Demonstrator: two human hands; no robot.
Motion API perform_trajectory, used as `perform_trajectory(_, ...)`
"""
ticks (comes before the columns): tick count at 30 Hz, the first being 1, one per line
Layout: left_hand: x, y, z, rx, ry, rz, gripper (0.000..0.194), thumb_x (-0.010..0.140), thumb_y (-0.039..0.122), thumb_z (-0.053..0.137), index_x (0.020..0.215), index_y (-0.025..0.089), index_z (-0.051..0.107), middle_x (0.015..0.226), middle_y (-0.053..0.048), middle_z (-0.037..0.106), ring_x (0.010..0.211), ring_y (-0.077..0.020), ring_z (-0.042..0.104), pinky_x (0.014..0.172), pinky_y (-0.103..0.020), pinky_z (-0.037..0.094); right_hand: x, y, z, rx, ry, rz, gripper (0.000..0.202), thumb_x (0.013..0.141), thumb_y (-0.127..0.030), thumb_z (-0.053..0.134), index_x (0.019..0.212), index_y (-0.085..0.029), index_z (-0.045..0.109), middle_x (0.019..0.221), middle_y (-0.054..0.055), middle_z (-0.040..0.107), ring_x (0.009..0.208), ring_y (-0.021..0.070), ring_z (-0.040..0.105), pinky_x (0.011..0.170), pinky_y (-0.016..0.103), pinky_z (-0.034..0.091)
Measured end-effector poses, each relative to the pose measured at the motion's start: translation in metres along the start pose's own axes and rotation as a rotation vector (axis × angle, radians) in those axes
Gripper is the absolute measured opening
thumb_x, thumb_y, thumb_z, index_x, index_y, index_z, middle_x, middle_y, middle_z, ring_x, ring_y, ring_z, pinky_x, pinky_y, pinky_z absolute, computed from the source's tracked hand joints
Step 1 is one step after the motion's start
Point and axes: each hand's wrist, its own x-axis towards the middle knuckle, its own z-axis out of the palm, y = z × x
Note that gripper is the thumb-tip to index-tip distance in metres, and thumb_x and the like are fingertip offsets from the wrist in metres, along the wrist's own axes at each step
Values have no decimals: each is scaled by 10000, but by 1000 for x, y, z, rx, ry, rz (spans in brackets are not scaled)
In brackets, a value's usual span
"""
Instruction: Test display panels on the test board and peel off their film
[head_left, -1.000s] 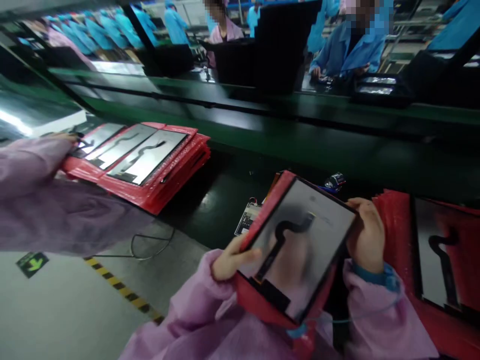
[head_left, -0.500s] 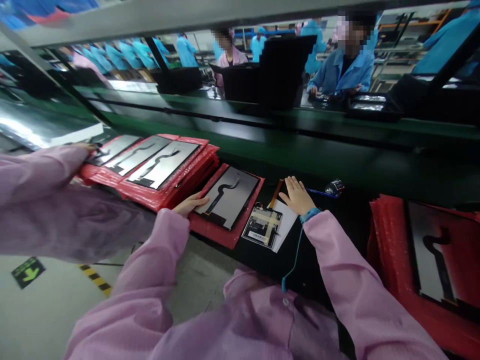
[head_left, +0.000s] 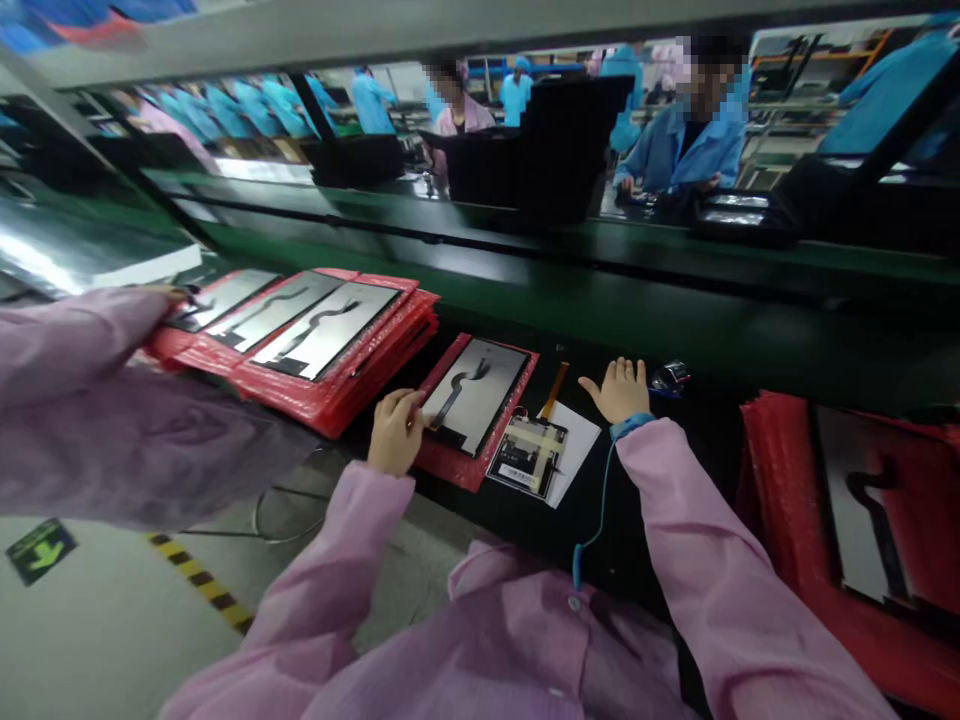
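Observation:
A grey display panel (head_left: 480, 385) with a black ribbon cable lies on a red bubble-wrap bag (head_left: 457, 472). At its left edge is my left hand (head_left: 395, 432), fingers curled in a pinch; what is between the fingertips is hidden. My right hand (head_left: 619, 392) rests palm down on the black mat, fingers spread and holding nothing. A blue wrist strap (head_left: 631, 426) with a coiled cord circles the right wrist. Between the hands sits a circuit board (head_left: 527, 455) with tan tape and an orange flex cable (head_left: 555, 390), partly over a white sheet (head_left: 579, 440).
Stacked red bags with several panels (head_left: 330, 325) stand at left, where a co-worker's sleeve (head_left: 82, 340) reaches in. Another red stack (head_left: 787, 540) with a panel is at right. A small clear-wrapped item (head_left: 670, 376) lies beyond my right hand. A green ledge (head_left: 480, 270) runs behind.
My left hand has shifted right and its fingers have curled; the panel and bag have slid slightly right. My right hand has moved a little right, away from the orange flex cable.

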Motion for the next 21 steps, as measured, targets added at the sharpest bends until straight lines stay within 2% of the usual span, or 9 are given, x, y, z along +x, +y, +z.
perform_trajectory(1,-15,12,1,3,38,157,300,923,246,463,1126,95,624,1156,-148,576,1103,-243,514,1034,-417,398,-5,-2,-2,0,16,24,895,954,-599,334,1467,133,291,1504,282,232,1450,378,207,1237,494,16)
perform_trajectory(3,-45,41,9,-43,-31,434,241,949,197,485,1163,143,580,1170,-103,585,1119,-193,531,1007,-347,432,-19,-6,-7,4,55,22,867,959,-561,353,1481,126,266,1514,288,198,1460,388,161,1234,491,38)
perform_trajectory(5,-75,70,20,-54,-99,554,324,940,160,519,1263,148,516,1262,-117,534,1184,-199,497,1025,-349,423,-43,-10,-13,11,94,-34,797,974,-518,338,1509,69,263,1542,248,165,1478,366,111,1237,477,63)
perform_trajectory(7,-99,96,31,-60,-155,616,365,932,140,528,1295,147,492,1349,-138,471,1271,-236,436,1064,-394,388,-77,-9,-18,17,105,-118,704,972,-490,366,1505,-29,353,1534,185,255,1465,347,178,1228,472,148)
perform_trajectory(10,-122,128,44,-165,-219,666,357,934,111,506,1289,154,496,1357,-126,459,1293,-220,413,1086,-371,363,-135,2,-21,11,144,-180,607,902,-482,531,1420,-168,506,1491,95,374,1421,300,294,1203,442,270)
perform_trajectory(12,-132,146,50,-263,-272,671,350,939,104,491,1283,167,498,1345,-106,467,1292,-183,415,1093,-321,359,-175,18,-21,-9,233,-121,576,875,-448,586,1406,-234,516,1485,53,385,1406,281,307,1188,436,307)
perform_trajectory(16,-145,180,61,-446,-482,637,355,942,121,490,1282,222,503,1344,-71,470,1285,-128,443,1077,-260,400,-244,62,-16,-89,489,215,480,912,-218,512,1383,-131,517,1469,109,382,1363,317,302,1156,542,276)
perform_trajectory(18,-148,194,65,-536,-600,623,352,946,137,494,1280,247,509,1328,-61,488,1263,-117,475,1052,-251,432,-269,83,-11,-135,647,372,384,906,-185,513,1274,-91,572,1383,108,470,1298,296,369,1133,523,318)
perform_trajectory(21,-148,215,73,-680,-782,601,315,963,171,481,1263,254,530,1289,-48,526,1229,-103,511,1041,-241,441,-293,107,-3,-98,802,413,222,894,-198,563,1080,-94,622,1207,80,581,1169,221,474,1079,425,403)
